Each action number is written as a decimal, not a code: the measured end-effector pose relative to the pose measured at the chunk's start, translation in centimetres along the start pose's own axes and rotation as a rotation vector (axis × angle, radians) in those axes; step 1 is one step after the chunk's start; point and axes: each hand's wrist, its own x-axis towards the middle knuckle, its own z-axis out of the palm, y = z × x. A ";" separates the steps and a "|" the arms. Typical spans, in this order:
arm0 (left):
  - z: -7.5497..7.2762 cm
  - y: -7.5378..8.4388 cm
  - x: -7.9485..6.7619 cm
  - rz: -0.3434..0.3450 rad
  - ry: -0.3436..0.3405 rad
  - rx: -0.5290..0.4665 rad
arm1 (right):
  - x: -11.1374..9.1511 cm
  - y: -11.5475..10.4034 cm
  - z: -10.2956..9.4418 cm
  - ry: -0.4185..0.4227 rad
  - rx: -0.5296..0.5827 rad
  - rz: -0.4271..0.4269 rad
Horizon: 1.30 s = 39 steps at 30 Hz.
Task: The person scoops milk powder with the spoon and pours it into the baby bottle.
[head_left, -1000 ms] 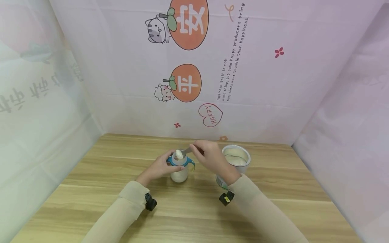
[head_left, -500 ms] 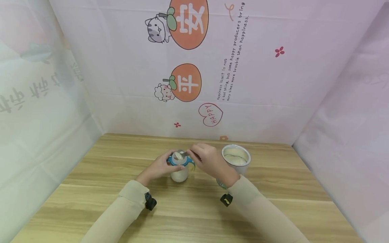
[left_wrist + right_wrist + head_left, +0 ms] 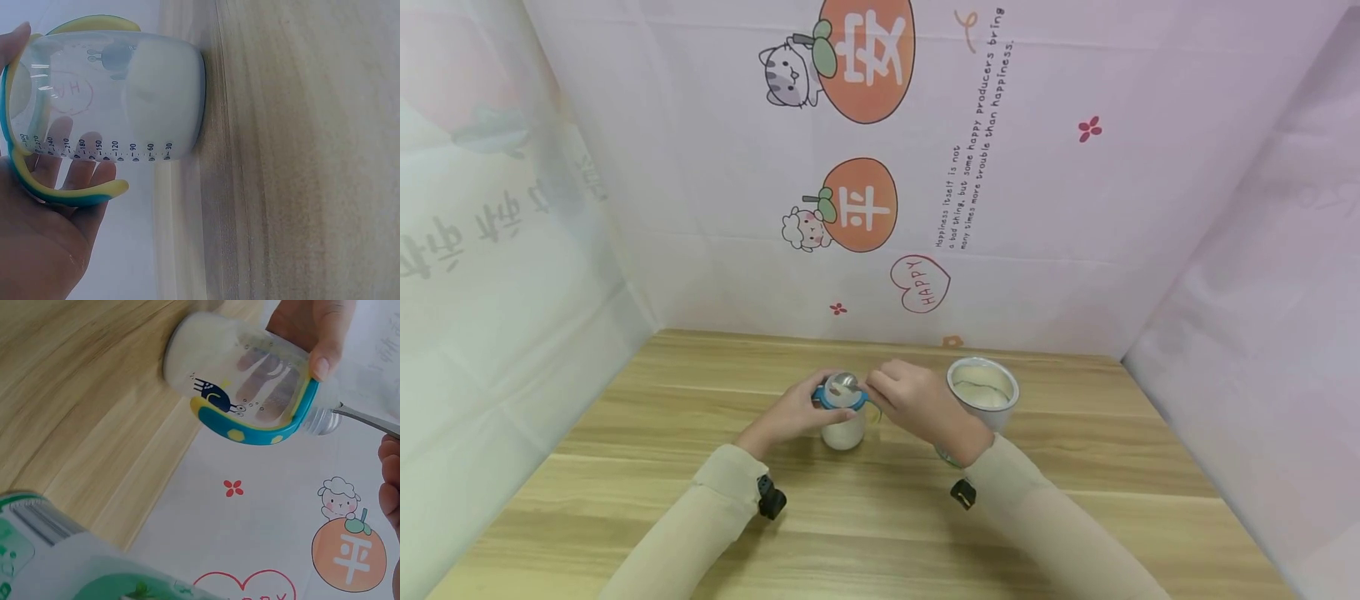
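Note:
A clear baby bottle (image 3: 842, 435) with a blue and yellow two-handled collar stands upright on the table, its top uncapped. White powder (image 3: 161, 97) fills its lower part, up to around the 90–120 marks. My left hand (image 3: 787, 417) holds the bottle near its collar, with fingers behind it and the thumb in front. My right hand (image 3: 917, 402) pinches the handle of a metal spoon (image 3: 370, 420). The spoon's bowl is turned over at the bottle's mouth, its shiny back showing in the head view. Right of that hand is a white can (image 3: 1011, 402) of pale powder, partly hidden by the wrist.
The wood-grain table (image 3: 850, 533) ends at a printed cloth backdrop (image 3: 1030, 283), with cloth at both sides too. In the right wrist view the can's green and white side (image 3: 56, 569) stands close by the right wrist.
The spoon, earlier heaped with white powder over the bottle's mouth, has been turned over and its load has dropped off. My right hand has rotated and lowered slightly; the left has stayed still.

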 end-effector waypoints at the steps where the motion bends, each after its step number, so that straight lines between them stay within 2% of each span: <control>1: 0.0 -0.1 0.0 0.002 0.000 0.000 | -0.1 0.0 0.0 0.001 -0.009 -0.017; 5: 0.1 -0.4 0.2 -0.004 0.000 -0.004 | -0.2 0.0 0.0 0.001 -0.045 -0.083; 9: 0.1 -0.3 0.1 -0.005 0.006 -0.001 | -0.3 -0.1 -0.4 -0.039 -0.084 -0.132; 23: 0.1 -0.5 0.0 -0.003 0.007 -0.001 | -0.7 -0.4 -0.8 -0.099 -0.176 -0.236; 32: 0.2 -0.5 0.0 -0.001 0.015 0.007 | -0.8 -0.4 -0.7 -0.100 -0.186 -0.244; 39: 0.1 -0.4 0.0 -0.006 0.019 0.009 | -0.6 -0.3 -0.7 -0.094 -0.180 -0.211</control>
